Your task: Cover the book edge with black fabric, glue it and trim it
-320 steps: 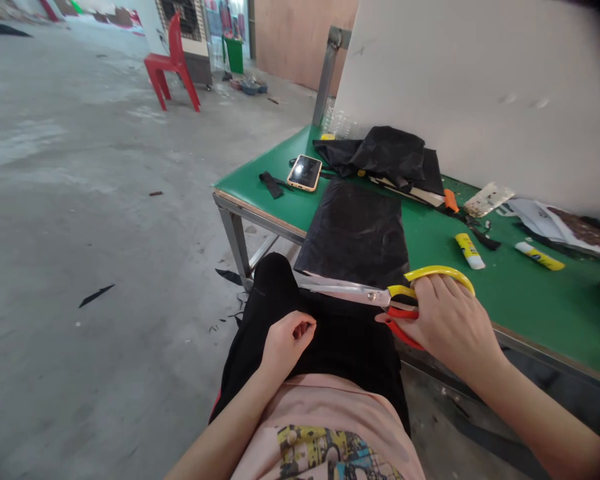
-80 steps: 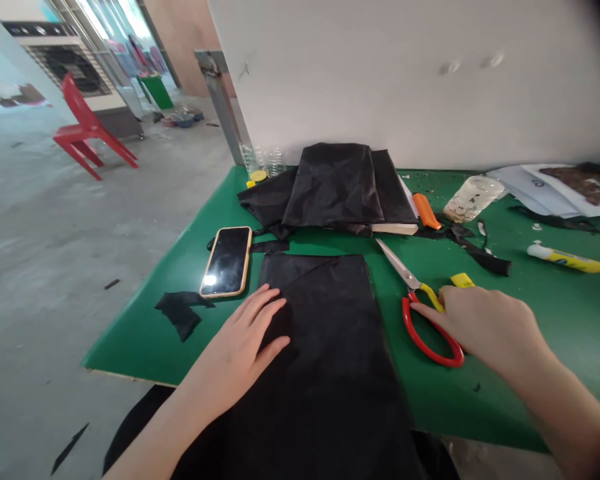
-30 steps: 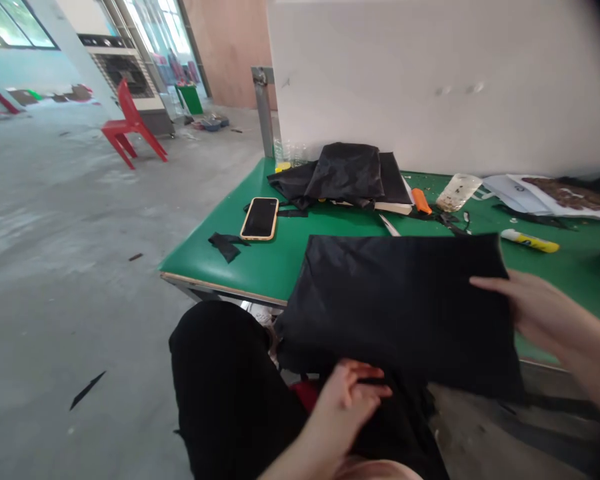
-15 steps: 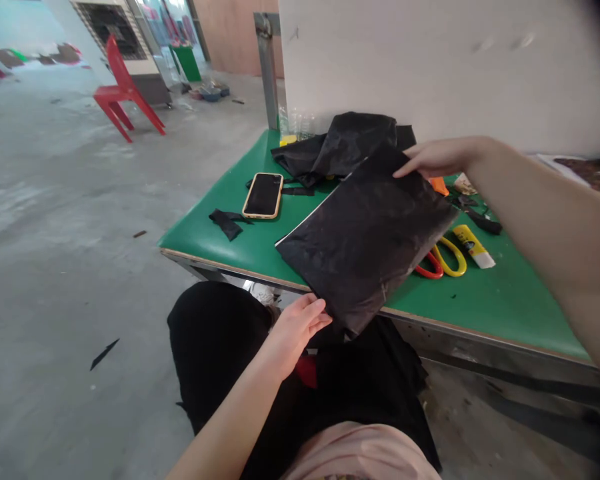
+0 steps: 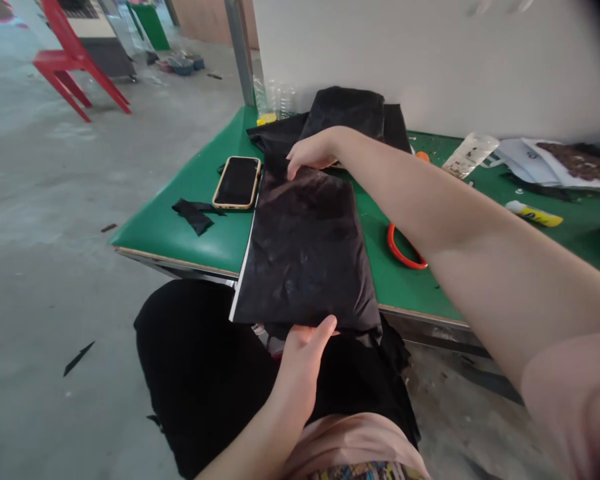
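A black rectangular sheet point(image 5: 305, 247) lies lengthwise over the front edge of the green table point(image 5: 190, 227). My left hand point(image 5: 303, 350) grips its near edge, thumb on top, over my lap. My right hand point(image 5: 313, 150) reaches across and pinches the sheet's far end, just right of a phone point(image 5: 237, 181). Under my right forearm the red loop of the scissors point(image 5: 403, 247) shows; the blades are hidden.
A pile of black material point(image 5: 340, 117) sits at the back by the white wall. A black scrap point(image 5: 195, 213) lies left of the phone. A glue stick point(image 5: 533, 213), a clear bag point(image 5: 467, 153) and papers point(image 5: 555, 163) lie right. A red chair point(image 5: 73, 57) stands on the floor.
The sheet has swung from a tilted, raised position to lie lengthwise on the table. My right hand moved left to its far end, and my left hand took its near edge.
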Available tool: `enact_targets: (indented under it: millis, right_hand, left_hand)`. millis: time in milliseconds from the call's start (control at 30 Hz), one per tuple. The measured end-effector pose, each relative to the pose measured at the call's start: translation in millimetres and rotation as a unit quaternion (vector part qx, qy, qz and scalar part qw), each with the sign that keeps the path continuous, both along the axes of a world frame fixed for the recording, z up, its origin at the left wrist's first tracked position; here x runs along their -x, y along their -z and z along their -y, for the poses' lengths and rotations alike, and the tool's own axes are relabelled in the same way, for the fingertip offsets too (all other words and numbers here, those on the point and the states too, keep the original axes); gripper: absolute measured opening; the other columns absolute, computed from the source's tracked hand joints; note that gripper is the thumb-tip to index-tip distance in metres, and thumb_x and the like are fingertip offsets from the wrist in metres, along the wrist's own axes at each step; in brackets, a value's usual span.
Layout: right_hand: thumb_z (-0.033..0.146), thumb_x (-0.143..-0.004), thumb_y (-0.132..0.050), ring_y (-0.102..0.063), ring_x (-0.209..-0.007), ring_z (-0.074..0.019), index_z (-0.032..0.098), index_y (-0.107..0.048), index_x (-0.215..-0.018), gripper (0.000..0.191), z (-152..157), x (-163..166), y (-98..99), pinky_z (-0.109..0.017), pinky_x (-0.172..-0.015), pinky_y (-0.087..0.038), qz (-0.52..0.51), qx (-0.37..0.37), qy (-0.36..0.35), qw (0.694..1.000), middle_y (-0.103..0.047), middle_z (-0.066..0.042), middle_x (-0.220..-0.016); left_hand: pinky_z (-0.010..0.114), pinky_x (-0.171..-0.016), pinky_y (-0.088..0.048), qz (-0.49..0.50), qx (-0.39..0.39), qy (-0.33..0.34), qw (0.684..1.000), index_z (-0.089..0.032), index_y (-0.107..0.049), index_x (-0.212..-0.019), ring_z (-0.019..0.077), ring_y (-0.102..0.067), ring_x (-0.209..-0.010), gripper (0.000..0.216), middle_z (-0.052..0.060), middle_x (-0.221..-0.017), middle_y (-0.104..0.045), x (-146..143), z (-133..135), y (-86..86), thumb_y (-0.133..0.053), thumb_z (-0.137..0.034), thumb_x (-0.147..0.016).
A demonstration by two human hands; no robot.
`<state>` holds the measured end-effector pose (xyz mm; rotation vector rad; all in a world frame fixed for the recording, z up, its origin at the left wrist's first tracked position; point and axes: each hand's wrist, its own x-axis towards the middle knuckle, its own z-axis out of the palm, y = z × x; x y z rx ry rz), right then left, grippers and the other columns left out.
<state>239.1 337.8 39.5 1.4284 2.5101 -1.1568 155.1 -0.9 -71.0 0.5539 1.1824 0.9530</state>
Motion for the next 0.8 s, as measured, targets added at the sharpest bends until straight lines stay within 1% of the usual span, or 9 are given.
enact_targets:
  millis: [133, 200, 267, 333, 400, 467, 567, 633, 800]
  right_hand:
    - [0.007, -0.069, -0.070, -0.055, -0.106, -0.0152, 0.016, -0.058, -0.098, 0.033, 42.4, -9.1, -14.1, -0.029, -0.100, -0.038, -0.039, -0.182, 0.001, 0.982, -0.064, 0.003, -0.104]
    - [0.015, -0.078, -0.063, -0.058, -0.102, -0.0178, 0.020, -0.057, -0.102, 0.025, 84.7, -29.1, -30.2, -0.030, -0.094, -0.042, -0.070, -0.353, -0.007, 0.933, -0.064, 0.001, -0.106]
    - [0.020, -0.086, -0.053, -0.061, -0.091, -0.0180, 0.022, -0.057, -0.104, 0.019, 130.6, -56.4, -42.8, -0.031, -0.084, -0.046, -0.045, -0.440, 0.034, 0.896, -0.065, 0.000, -0.096]
    - [0.023, -0.088, -0.047, -0.061, -0.079, -0.0184, 0.022, -0.059, -0.099, 0.016, 168.9, -87.4, -42.9, -0.033, -0.075, -0.046, 0.010, -0.496, 0.113, 0.861, -0.065, -0.001, -0.084]
    - [0.025, -0.086, -0.048, -0.060, -0.071, -0.0191, 0.021, -0.059, -0.092, 0.014, 194.1, -117.6, -26.6, -0.034, -0.068, -0.045, 0.069, -0.490, 0.169, 0.853, -0.064, -0.002, -0.078]
    - [0.030, -0.084, -0.052, -0.059, -0.069, -0.0208, 0.020, -0.059, -0.087, 0.013, 208.2, -143.4, 2.4, -0.035, -0.065, -0.045, 0.119, -0.447, 0.204, 0.863, -0.064, -0.003, -0.076]
    - [0.036, -0.083, -0.053, -0.057, -0.090, -0.0280, 0.018, -0.057, -0.094, 0.022, 219.5, -169.7, 50.0, -0.041, -0.078, -0.045, 0.165, -0.465, 0.246, 0.834, -0.062, -0.010, -0.091]
    - [0.039, -0.082, -0.054, -0.054, -0.098, -0.0295, 0.017, -0.055, -0.101, 0.029, 224.5, -178.9, 72.2, -0.043, -0.083, -0.043, 0.165, -0.478, 0.270, 0.819, -0.060, -0.012, -0.100]
    - [0.031, -0.091, -0.036, -0.054, -0.082, -0.0221, 0.020, -0.051, -0.083, 0.021, 226.9, -186.4, 86.5, -0.037, -0.079, -0.041, 0.101, -0.559, 0.385, 0.727, -0.057, -0.007, -0.080]
  left_hand:
    - [0.036, -0.095, -0.040, 0.073, -0.016, 0.012, 0.997, -0.016, -0.064, -0.094, 0.0221, -0.059, -0.100, 0.031, 0.006, -0.093, -0.067, -1.9, 3.0, -3.1, -0.069, -0.039, -0.074]
    - [0.038, -0.099, -0.038, 0.106, -0.025, 0.016, 0.994, -0.016, -0.063, -0.099, 0.0227, -0.057, -0.106, 0.032, 0.008, -0.102, -0.066, -2.4, 2.5, -7.1, -0.072, -0.032, -0.072]
    - [0.039, -0.100, -0.037, 0.126, -0.034, 0.017, 0.991, -0.017, -0.062, -0.100, 0.0233, -0.056, -0.109, 0.032, 0.009, -0.106, -0.065, -4.7, 2.1, -11.1, -0.073, -0.027, -0.071]
    - [0.040, -0.099, -0.039, 0.145, -0.037, 0.027, 0.988, -0.016, -0.062, -0.095, 0.0240, -0.057, -0.108, 0.029, 0.009, -0.105, -0.065, -9.2, 3.0, -13.7, -0.073, -0.025, -0.070]
    - [0.041, -0.096, -0.041, 0.166, -0.030, 0.056, 0.984, -0.015, -0.062, -0.090, 0.0238, -0.061, -0.101, 0.024, 0.009, -0.098, -0.067, -15.1, 5.5, -13.9, -0.072, -0.027, -0.072]
    - [0.041, -0.095, -0.042, 0.186, -0.017, 0.073, 0.980, -0.014, -0.061, -0.084, 0.0220, -0.065, -0.090, 0.021, 0.006, -0.088, -0.067, -20.9, 8.9, -11.3, -0.071, -0.029, -0.074]
    - [0.040, -0.096, -0.042, 0.206, 0.024, 0.059, 0.976, -0.016, -0.057, -0.073, 0.0200, -0.068, -0.077, 0.020, 0.001, -0.074, -0.066, -27.1, 12.7, -5.1, -0.070, -0.031, -0.073]
    - [0.039, -0.094, -0.043, 0.214, 0.050, 0.058, 0.974, -0.016, -0.057, -0.071, 0.0199, -0.068, -0.074, 0.019, 0.002, -0.073, -0.066, -29.6, 13.2, -2.3, -0.069, -0.030, -0.073]
    - [0.039, -0.086, -0.046, 0.225, 0.045, 0.066, 0.971, -0.014, -0.060, -0.074, 0.0199, -0.067, -0.070, 0.011, 0.004, -0.075, -0.067, -34.1, 12.1, -4.2, -0.064, -0.024, -0.074]
